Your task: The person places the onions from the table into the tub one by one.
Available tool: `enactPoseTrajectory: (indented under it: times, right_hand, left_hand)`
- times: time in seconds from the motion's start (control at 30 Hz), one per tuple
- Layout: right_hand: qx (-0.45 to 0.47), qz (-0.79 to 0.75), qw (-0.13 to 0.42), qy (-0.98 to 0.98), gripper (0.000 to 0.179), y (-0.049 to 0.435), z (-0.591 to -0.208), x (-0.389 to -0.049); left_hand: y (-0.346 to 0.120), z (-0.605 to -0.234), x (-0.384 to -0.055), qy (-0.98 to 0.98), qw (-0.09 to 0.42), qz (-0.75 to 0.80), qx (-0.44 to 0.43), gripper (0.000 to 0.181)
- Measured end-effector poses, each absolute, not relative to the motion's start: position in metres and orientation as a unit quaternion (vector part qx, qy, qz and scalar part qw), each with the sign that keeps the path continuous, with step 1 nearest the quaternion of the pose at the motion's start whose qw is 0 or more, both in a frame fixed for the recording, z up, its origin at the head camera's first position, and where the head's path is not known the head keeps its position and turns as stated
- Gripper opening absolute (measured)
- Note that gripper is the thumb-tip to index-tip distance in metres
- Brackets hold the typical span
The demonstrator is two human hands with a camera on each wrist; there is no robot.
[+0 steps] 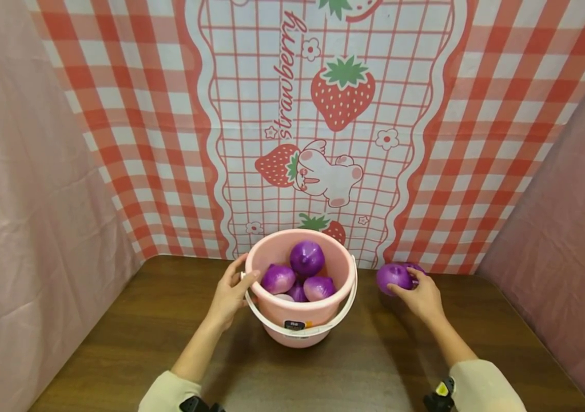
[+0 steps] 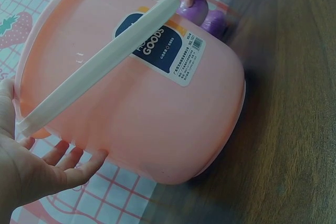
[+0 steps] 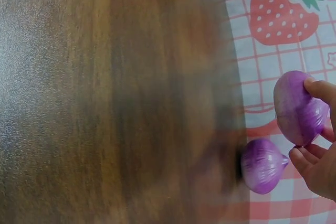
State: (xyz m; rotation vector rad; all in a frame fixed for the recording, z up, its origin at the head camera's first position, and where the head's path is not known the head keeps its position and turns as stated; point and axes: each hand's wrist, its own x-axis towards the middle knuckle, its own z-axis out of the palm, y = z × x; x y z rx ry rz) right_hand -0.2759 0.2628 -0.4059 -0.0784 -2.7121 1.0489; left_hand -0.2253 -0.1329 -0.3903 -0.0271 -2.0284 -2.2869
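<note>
A pink bucket (image 1: 297,315) with a white handle (image 1: 341,315) stands upright on the table, and several purple onions (image 1: 307,258) lie inside it. My left hand (image 1: 227,297) grips the bucket at its left side, thumb over the rim and fingers against the outer wall. To the right of the bucket, my right hand (image 1: 423,294) holds a purple onion (image 3: 294,106) between thumb and fingers. Another purple onion (image 3: 262,166) rests by the table's back edge, just beyond the held one; the hand and held onion partly hide it in the head view.
Behind the wooden table (image 1: 179,326) hangs a red-checked strawberry cloth (image 1: 343,97). Pink cloth walls (image 1: 560,240) close in both sides. A label (image 2: 157,45) is stuck on the bucket's front.
</note>
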Motion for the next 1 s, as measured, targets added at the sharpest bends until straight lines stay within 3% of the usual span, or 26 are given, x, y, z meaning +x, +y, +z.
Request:
enactPoseTrajectory:
  times: [0.23, 1.0]
  right_hand:
    - [-0.010, 0.364, 0.136, -0.921, 0.074, 0.263, -0.396, -0.275]
    - [-0.010, 0.375, 0.118, -0.919, 0.080, 0.264, -0.370, -0.267]
  left_hand:
    - [-0.133, -0.390, -0.225, -0.663, 0.044, -0.747, -0.009, 0.056]
    - [-0.133, -0.389, -0.224, -0.669, 0.041, -0.742, -0.008, 0.057]
